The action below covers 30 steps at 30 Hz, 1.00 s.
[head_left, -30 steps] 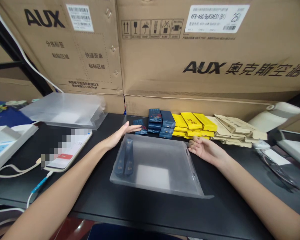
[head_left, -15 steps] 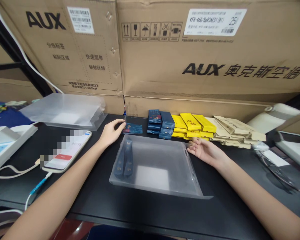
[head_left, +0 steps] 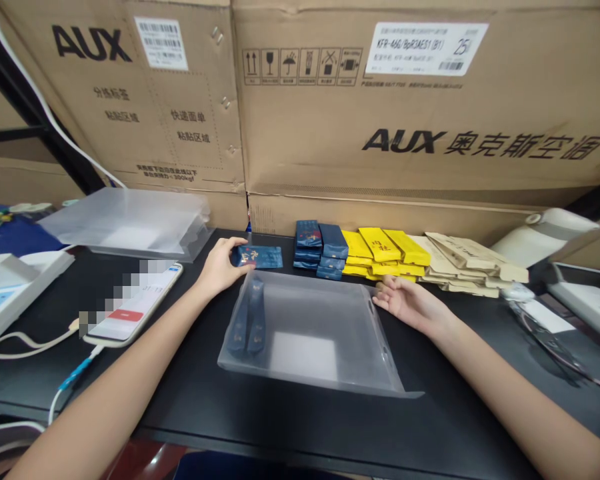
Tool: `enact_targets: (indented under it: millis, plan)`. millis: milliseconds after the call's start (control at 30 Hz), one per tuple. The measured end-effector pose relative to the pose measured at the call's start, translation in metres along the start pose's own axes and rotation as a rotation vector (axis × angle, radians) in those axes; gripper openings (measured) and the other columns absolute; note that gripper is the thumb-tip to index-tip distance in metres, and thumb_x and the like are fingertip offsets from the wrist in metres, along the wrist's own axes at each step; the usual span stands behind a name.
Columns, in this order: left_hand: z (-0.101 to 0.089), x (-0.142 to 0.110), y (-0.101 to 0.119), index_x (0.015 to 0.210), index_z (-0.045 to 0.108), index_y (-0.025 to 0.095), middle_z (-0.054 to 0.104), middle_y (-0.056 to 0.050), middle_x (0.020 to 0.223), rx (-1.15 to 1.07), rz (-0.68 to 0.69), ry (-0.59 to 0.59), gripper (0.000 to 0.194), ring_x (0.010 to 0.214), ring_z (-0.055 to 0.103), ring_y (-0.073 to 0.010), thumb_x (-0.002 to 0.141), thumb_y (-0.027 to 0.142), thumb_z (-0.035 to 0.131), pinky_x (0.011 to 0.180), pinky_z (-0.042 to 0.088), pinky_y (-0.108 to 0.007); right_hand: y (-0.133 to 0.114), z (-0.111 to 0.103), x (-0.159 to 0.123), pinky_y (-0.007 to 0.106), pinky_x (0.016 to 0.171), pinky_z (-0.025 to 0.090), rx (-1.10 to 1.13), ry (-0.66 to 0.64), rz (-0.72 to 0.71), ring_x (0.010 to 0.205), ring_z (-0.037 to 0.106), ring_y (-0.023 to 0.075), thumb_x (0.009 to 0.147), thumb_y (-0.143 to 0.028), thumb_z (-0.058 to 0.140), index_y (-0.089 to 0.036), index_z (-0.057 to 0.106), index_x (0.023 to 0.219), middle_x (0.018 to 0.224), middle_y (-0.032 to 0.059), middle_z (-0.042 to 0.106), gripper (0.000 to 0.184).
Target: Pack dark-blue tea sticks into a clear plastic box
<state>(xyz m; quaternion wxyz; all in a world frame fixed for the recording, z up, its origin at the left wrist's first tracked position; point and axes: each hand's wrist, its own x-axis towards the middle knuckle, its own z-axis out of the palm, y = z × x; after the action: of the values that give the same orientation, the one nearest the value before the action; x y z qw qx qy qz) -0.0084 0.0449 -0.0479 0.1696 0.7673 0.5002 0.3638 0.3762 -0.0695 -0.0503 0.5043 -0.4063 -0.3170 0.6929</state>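
Note:
My left hand (head_left: 221, 268) pinches the near end of a flat dark blue packet (head_left: 261, 257), lifted a little over the black table just behind a frosted plastic box (head_left: 330, 327). Two dark blue packets (head_left: 249, 325) stand against the box's left wall. My right hand (head_left: 405, 301) rests at the box's right rim with its fingers curled loosely, palm up, holding nothing. Behind the box lie stacks of blue packets (head_left: 320, 247), yellow packets (head_left: 383, 251) and tan packets (head_left: 467, 263).
Big AUX cardboard cartons (head_left: 380, 120) wall off the back of the table. A second frosted plastic box (head_left: 130, 223) sits at the back left. A phone (head_left: 130, 303) on a charging cable lies left of my arm. White appliances (head_left: 555, 230) stand at the right.
My left hand reached to a blue packet beside the stack, closed on it and drew it left and slightly up. My right hand has stayed at the box's rim.

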Motion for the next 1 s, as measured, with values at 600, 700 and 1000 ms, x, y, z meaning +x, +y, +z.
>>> enact_targets:
  millis: [600, 700, 1000]
  plan:
    - [-0.006, 0.009, 0.016, 0.075, 0.056, 0.020, 0.063, 0.002, 0.070, -1.097, -0.786, 0.298, 0.007, 0.058, 0.059, -0.0080, 0.079, 0.021, 0.062, 0.061, 0.054, -0.022, 0.001, 0.003, -0.001, 0.026, 0.070, 0.053, -0.012, 0.000, -0.001, 0.056, 0.050, 0.0091, 0.068, -0.018, 0.066, -0.020, 0.049, 0.060, 0.057, -0.0038, 0.047, 0.019]
    - [-0.009, 0.009, 0.020, 0.076, 0.058, 0.020, 0.063, 0.001, 0.069, -1.091, -0.781, 0.297, 0.006, 0.055, 0.057, -0.0084, 0.079, 0.023, 0.063, 0.057, 0.053, -0.021, 0.000, 0.007, -0.003, 0.028, 0.069, 0.053, -0.043, 0.005, -0.023, 0.056, 0.049, 0.0103, 0.069, -0.018, 0.065, -0.020, 0.048, 0.060, 0.057, -0.0035, 0.046, 0.020]
    - [-0.025, -0.030, 0.104, 0.095, 0.068, 0.017, 0.072, -0.006, 0.090, -0.900, -0.108, -0.117, 0.032, 0.078, 0.067, -0.0191, 0.072, 0.038, 0.072, 0.064, 0.055, -0.027, -0.015, 0.033, -0.032, 0.019, 0.032, 0.022, -0.276, -0.181, -0.070, 0.033, 0.023, 0.0066, 0.073, -0.016, 0.054, -0.020, 0.046, 0.051, 0.040, -0.0065, 0.028, 0.023]
